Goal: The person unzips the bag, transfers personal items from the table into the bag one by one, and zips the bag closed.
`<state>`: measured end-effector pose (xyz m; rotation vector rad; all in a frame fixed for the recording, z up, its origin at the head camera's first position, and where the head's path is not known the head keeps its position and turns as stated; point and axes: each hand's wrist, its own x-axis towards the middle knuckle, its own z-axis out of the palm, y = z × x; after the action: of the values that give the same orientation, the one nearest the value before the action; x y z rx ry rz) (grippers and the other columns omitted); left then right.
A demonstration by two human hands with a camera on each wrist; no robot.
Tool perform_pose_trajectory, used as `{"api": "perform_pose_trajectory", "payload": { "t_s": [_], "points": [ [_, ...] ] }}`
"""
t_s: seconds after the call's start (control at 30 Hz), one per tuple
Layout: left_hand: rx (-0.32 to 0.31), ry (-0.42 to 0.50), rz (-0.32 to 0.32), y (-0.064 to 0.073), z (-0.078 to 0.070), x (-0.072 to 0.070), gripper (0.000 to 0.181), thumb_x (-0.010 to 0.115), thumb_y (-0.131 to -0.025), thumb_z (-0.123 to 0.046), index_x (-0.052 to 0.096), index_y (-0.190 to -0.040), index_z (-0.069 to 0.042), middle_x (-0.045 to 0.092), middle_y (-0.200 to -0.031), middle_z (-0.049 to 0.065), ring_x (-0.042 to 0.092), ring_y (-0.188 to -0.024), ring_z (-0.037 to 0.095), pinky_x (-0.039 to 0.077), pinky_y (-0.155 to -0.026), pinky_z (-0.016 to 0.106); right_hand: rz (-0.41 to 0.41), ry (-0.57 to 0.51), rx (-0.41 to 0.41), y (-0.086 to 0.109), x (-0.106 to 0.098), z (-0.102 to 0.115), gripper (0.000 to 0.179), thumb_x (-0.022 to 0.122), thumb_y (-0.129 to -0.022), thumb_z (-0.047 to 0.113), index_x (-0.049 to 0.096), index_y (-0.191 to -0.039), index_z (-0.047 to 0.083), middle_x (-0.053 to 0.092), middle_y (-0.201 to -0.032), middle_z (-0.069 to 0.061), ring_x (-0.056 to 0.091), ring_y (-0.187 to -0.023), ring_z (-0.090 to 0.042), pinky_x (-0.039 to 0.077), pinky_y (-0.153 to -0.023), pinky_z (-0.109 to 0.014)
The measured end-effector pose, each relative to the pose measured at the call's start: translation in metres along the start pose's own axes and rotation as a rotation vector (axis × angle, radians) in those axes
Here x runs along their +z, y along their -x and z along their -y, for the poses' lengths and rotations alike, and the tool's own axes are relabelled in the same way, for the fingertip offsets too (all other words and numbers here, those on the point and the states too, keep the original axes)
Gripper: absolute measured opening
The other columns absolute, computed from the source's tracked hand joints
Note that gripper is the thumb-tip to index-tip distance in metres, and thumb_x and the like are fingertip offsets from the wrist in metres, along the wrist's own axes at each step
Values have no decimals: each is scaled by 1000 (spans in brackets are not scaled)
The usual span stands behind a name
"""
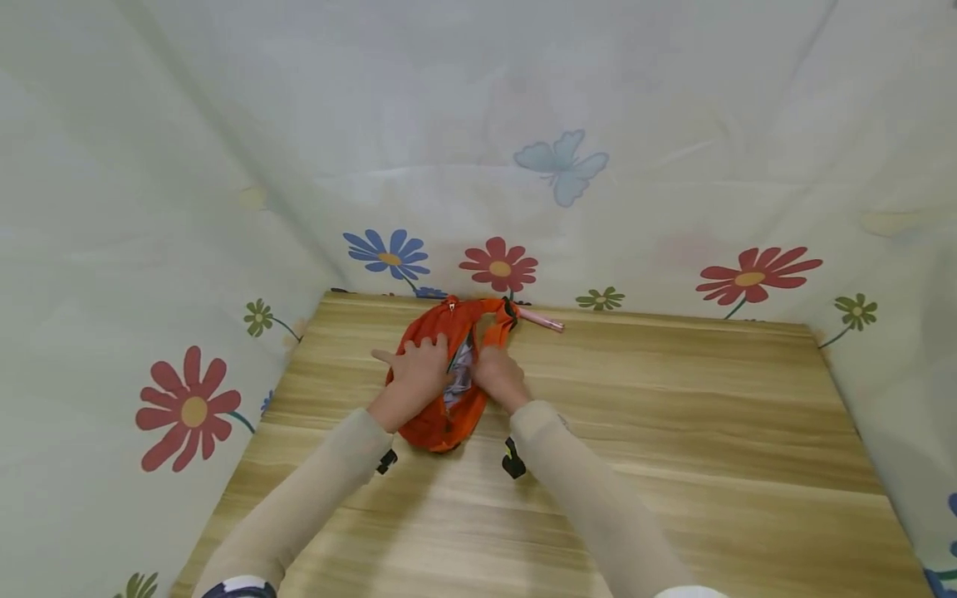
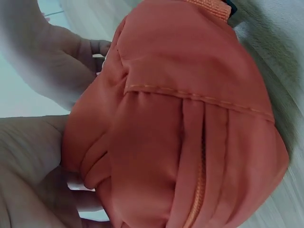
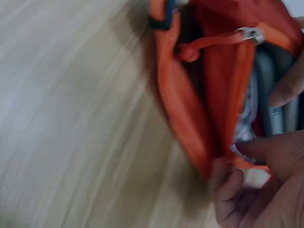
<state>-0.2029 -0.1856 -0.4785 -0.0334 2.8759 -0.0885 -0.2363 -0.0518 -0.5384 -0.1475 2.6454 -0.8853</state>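
An orange zippered waist bag (image 1: 426,428) lies on the wooden table, its main opening facing up between the hands. My left hand (image 1: 419,370) holds the left edge of the opening, with the thumb inside in the right wrist view. On the other edge, my right hand (image 1: 499,378) grips the fabric with curled fingers. Inside are a crumpled whitish patterned item (image 1: 459,374) and slim grey objects (image 3: 273,114), partly hidden. A metal zipper pull (image 3: 251,34) with an orange cord sits at one end of the opening. In the left wrist view, the outer pocket zipper (image 2: 199,190) shows.
A slim pink stick-like item (image 1: 544,319) lies beyond the bag near the table's back edge. Two black strap buckles, a left one (image 1: 386,461) and a right one (image 1: 513,459), lie on the near side. Flower-printed sheeting (image 1: 635,224) stands behind and beside the wooden table (image 1: 688,399).
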Motion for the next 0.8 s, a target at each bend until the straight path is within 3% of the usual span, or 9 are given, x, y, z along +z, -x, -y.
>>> {"api": "perform_pose_trajectory", "payload": {
  "t_s": [0.07, 0.17, 0.3, 0.4, 0.5, 0.57, 0.67, 0.8],
  "points": [
    [-10, -43, 24, -2, -2, 5, 91, 72, -90, -52, 33, -159, -8, 46, -153, 19, 41, -136, 52, 14, -93, 92, 29, 22, 19, -1, 1, -1, 20, 55, -95, 16, 60, -76, 12, 59, -78, -7, 54, -64, -24, 42, -52, -38],
    [-36, -87, 40, -6, -3, 11, 96, 69, -90, -57, 28, -162, -9, 47, -153, 18, 40, -135, 54, 11, -92, 93, 72, 47, 22, -3, -5, -2, 19, 55, -95, 18, 61, -78, 13, 56, -75, -6, 51, -63, -22, 39, -52, -36],
    [-59, -141, -10, -13, -2, 15, 88, 64, -93, -57, 33, -159, -6, 68, -123, 22, 53, -122, 55, 13, -87, 94, 93, 40, -38, -4, -22, 2, 20, 57, -99, 24, 60, -84, 11, 52, -77, -5, 50, -68, -22, 36, -58, -34],
    [-78, -126, -34, -19, -7, 12, 76, 57, -100, -48, 35, -158, -5, 72, -101, 23, 57, -115, 55, 14, -86, 94, 78, 33, -114, -3, -32, -1, 23, 58, -100, 24, 57, -82, 10, 48, -75, -4, 49, -69, -21, 35, -61, -32],
    [-94, -59, -13, -17, -6, 14, 75, 56, -101, -45, 30, -161, -8, 69, -111, 26, 54, -117, 55, 11, -87, 95, 73, 20, -168, 0, -30, -9, 31, 60, -100, 22, 53, -72, 12, 45, -67, 0, 46, -64, -18, 35, -59, -29],
    [-83, -16, -1, -11, -2, 18, 82, 60, -99, -50, 27, -162, -10, 62, -128, 27, 50, -124, 55, 9, -88, 94, 80, 0, -183, 2, -25, -16, 37, 60, -101, 21, 50, -65, 13, 44, -61, 2, 45, -58, -15, 35, -56, -27],
    [-35, 30, 0, 0, 4, 25, 88, 64, -95, -53, 25, -163, -12, 48, -149, 25, 39, -134, 57, 8, -89, 94, 83, -39, -190, 4, -19, -31, 42, 62, -100, 19, 50, -60, 14, 45, -55, 3, 47, -51, -13, 36, -52, -25],
    [57, 20, -71, 16, 4, 25, 75, 61, -99, -47, 33, -161, -15, 44, -155, 18, 34, -140, 54, 14, -93, 92, 49, -70, -202, 2, -33, -54, 34, 61, -97, 13, 56, -64, 11, 48, -56, 1, 46, -53, -14, 35, -54, -26]
  ]
}}
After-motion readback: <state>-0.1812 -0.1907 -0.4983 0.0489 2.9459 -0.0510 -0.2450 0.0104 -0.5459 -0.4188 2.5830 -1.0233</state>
